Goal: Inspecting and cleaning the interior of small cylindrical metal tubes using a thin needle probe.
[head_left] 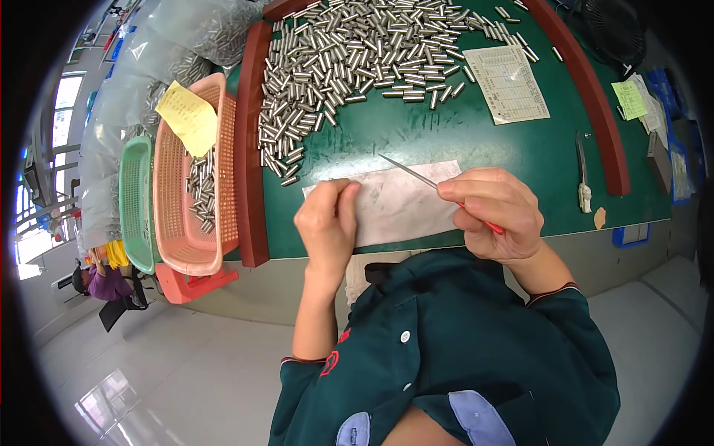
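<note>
My right hand (497,212) grips a needle file (410,172) by its red handle. The thin grey shaft points up and left, over a pale stained cloth (398,212) at the table's near edge. At the cloth's left end my left hand (326,219) is closed, thumb pressed against the curled fingers; whatever they hold is hidden. Beyond both hands, a large heap of short shiny metal pins (364,52) covers the far part of the green tabletop (416,134).
Dark red rails (251,149) border the table. To the left stand a pink basket (167,215) with pins and a yellow note (187,119), and a green basket (136,201). A printed sheet (506,85) and a knife-like tool (582,171) lie on the right. A person (104,282) sits far left.
</note>
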The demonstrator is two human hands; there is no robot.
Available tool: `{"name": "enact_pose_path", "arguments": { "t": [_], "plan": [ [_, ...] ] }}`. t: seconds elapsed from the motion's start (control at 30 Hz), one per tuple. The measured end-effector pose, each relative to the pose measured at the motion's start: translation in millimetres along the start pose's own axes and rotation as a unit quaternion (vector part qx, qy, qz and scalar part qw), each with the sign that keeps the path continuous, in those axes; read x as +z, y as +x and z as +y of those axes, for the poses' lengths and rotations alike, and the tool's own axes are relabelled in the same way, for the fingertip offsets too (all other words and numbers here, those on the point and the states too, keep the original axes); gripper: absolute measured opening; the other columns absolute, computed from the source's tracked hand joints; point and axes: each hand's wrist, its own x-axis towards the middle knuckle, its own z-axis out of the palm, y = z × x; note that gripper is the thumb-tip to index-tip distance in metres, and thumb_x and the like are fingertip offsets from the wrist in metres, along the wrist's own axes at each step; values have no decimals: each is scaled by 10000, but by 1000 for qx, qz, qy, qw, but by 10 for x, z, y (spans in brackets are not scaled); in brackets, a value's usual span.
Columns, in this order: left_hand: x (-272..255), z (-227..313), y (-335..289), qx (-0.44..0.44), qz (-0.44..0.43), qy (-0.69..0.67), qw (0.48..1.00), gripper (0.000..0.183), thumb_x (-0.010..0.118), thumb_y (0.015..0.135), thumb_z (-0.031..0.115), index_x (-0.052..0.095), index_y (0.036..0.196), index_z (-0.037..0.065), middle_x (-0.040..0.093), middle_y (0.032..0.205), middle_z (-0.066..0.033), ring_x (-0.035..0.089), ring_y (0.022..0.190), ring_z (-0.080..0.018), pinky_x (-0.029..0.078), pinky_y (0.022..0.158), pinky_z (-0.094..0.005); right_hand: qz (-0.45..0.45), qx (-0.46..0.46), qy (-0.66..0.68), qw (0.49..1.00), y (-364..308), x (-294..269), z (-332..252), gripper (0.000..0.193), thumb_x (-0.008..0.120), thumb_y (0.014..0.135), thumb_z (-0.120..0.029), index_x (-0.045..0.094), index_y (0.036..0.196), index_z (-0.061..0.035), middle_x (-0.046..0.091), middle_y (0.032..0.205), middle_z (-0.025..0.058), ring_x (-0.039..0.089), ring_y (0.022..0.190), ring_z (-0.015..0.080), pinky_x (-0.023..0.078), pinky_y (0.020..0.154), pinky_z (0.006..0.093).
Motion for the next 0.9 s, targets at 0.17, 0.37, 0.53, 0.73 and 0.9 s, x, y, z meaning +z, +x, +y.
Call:
{"name": "enact_pose_path", "arguments": {
  "t": [0.17, 0.37, 0.53, 0.73, 0.9],
  "plan": [
    [-65, 13, -38, 3, 15, 35, 999, 70, 650, 735, -5, 583, 754, -8, 551, 608, -99, 497, 488, -172, 389, 454, -260, -5, 10, -7, 1000, 3, -5, -3, 303, 714, 706, -73, 527, 939, -22, 645, 822, 107, 620, 662, 220, 507, 530, 272],
    [-94, 1, -56, 7, 72, 9, 997, 58, 638, 748, -8, 583, 768, -11, 543, 598, -94, 480, 465, -190, 387, 455, -274, -15, 10, -12, 1000, 4, -5, 15, 304, 716, 704, -71, 529, 939, -23, 649, 822, 111, 616, 644, 218, 502, 525, 271],
    [-162, 57, 15, -246, 69, -265, 930, 87, 556, 856, 74, 547, 808, 1, 562, 635, -37, 480, 533, -55, 368, 469, -186, -18, 14, -11, 1000, 0, -1, 32, 299, 710, 710, -60, 523, 941, -25, 650, 817, 116, 612, 626, 220, 491, 512, 267],
    [-209, -163, 27, -398, -29, -717, 572, 127, 523, 880, 137, 532, 955, 36, 535, 761, -37, 440, 594, -83, 376, 569, -197, -17, 17, -19, 1000, 35, 25, -10, 275, 681, 738, -38, 500, 944, -17, 649, 814, 131, 614, 629, 229, 483, 509, 270],
    [-45, -222, -13, -407, -52, -767, 494, 138, 487, 895, 142, 525, 975, 37, 496, 710, -32, 381, 561, -88, 317, 534, -216, -18, 16, -7, 1000, 3, 28, -14, 259, 660, 765, -49, 493, 961, -23, 644, 807, 134, 616, 635, 234, 488, 516, 275]
  ]
}}
